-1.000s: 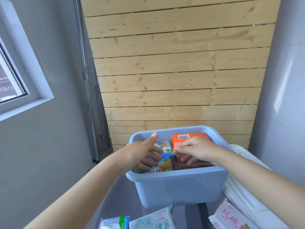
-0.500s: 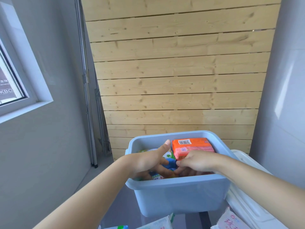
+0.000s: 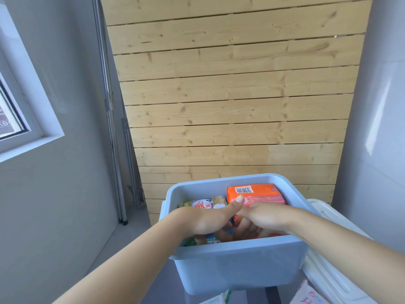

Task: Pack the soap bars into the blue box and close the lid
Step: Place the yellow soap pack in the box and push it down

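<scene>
Both hands, left hand (image 3: 208,220) and right hand (image 3: 265,218), curl down into the blue box (image 3: 241,268) among the soap bars (image 3: 255,194), exact grip hidden; stiff, light, slick wrappers probably want a hold across the flat sides.

Both forearms bare, no sleeves visible. Left hand (image 3: 207,221) and right hand (image 3: 266,218) bare, ungloved, short nails.

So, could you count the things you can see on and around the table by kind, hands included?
Hands: 2, left hand and right hand, both inside the box
Blue box: 1
White lid: 1
Orange soap pack: 1
White-and-yellow soap pack: 1
Pink-print pack: 1
Total: 7. More packs lie under the hands, but cannot be counted.
</scene>
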Motion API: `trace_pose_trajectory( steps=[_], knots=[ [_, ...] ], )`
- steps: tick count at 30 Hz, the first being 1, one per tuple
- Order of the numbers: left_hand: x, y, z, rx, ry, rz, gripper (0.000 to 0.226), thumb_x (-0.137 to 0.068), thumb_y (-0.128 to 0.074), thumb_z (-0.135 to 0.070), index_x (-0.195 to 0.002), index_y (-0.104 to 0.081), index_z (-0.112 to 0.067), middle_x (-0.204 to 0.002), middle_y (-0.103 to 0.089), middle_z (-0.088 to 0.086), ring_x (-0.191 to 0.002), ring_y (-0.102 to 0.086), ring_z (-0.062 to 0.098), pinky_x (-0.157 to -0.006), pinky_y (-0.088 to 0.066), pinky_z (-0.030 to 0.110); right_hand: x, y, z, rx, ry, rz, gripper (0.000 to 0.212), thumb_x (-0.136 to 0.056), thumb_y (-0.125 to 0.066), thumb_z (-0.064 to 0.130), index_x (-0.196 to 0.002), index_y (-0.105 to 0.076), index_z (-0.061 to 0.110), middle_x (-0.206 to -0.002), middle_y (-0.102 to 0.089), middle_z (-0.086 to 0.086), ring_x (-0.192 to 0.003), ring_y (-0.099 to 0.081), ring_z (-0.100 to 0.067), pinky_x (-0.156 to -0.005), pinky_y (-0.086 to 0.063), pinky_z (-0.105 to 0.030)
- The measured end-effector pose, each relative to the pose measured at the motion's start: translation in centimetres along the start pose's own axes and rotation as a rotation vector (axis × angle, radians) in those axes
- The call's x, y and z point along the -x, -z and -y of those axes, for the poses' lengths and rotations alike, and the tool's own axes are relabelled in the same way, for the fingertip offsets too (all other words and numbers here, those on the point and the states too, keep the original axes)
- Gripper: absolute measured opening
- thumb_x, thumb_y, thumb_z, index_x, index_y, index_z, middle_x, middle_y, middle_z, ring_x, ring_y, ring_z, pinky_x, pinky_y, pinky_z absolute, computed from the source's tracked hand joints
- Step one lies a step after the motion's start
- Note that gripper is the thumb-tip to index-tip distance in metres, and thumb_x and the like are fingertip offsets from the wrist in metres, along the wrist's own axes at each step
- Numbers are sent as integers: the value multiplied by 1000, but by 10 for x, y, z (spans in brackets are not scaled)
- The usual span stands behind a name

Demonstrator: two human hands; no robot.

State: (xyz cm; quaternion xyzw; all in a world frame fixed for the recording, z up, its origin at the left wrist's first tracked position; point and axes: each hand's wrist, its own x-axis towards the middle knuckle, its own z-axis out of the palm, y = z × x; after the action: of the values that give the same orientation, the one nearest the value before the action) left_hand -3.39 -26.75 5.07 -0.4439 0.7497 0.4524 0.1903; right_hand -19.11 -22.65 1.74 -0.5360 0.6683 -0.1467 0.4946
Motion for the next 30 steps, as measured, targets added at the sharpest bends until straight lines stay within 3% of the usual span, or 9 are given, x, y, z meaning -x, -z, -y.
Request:
trace_pose_trajectory(
  steps=[3,5,8,11,13,19,23,25,30],
  knots=[
    [1,0,7,113,-42,60,108,-64,2,-90,-148,-26,-28,-143,-49,-10,-135,-39,22,-115,-26,38,0,-1,2,-114,-41,-84,68,-93,-25,54,-85,-72,5,-85,-74,-14,-76,-69,-23,-80,-54,-32],
    [5,3,15,229,-85,35,106,-66,0,-89,-148,-24,-26,-141,-51,-8,-131,-43,18,-107,-35,33,2,2,2,-187,-46,-110,66,-95,-26,54,-84,-68,4,-84,-71,-16,-77,-69,-26,-78,-56,-32],
    [10,2,26,302,-137,-158,100,-69,-3,-86,-137,-45,-25,-123,-67,-4,-108,-59,14,-89,-46,24,3,2,1,-231,-23,-58,64,-93,-27,57,-90,-69,9,-96,-71,-16,-86,-68,-27,-86,-54,-35],
    [11,-1,30,342,-248,-399,97,-63,-9,-86,-115,-63,-24,-96,-76,-2,-93,-70,12,-93,-51,30,1,-2,2,-52,8,-12,68,-90,-21,64,-92,-72,19,-103,-73,-7,-95,-67,-22,-97,-47,-35],
    [13,0,31,387,-282,-467,99,-57,-11,-87,-110,-65,-24,-89,-77,0,-86,-72,11,-90,-53,31,2,-3,4,47,-3,3,78,-86,-14,69,-96,-74,19,-104,-73,-2,-100,-67,-19,-100,-46,-34],
    [13,-7,26,258,-182,-304,92,-63,-4,-88,-127,-52,-43,-103,-74,-3,-94,-66,6,-79,-44,21,4,-4,7,255,-71,41,84,-83,-4,73,-98,-74,29,-107,-73,3,-94,-64,-11,-104,-39,-33],
    [13,-7,26,398,-304,-387,96,-54,-11,-89,-118,-60,-37,-95,-76,-2,-88,-71,7,-88,-49,27,4,-4,5,279,-79,20,85,-81,-5,75,-101,-73,28,-114,-70,4,-106,-61,-12,-106,-35,-33],
    [15,-5,27,473,-376,-449,91,-58,-13,-87,-111,-64,-33,-92,-77,-2,-88,-72,10,-91,-51,33,5,-4,5,216,-67,20,85,-81,-3,75,-103,-72,31,-114,-70,4,-108,-60,-13,-103,-37,-29],
    [30,-12,28,581,-479,-616,76,-67,-21,-81,-98,-69,-30,-88,-76,-3,-91,-71,16,-95,-50,50,19,2,11,-232,149,-72,71,-89,-16,65,-107,-69,22,-100,-75,-1,-91,-70,-19,-73,-52,-23]
  ],
)
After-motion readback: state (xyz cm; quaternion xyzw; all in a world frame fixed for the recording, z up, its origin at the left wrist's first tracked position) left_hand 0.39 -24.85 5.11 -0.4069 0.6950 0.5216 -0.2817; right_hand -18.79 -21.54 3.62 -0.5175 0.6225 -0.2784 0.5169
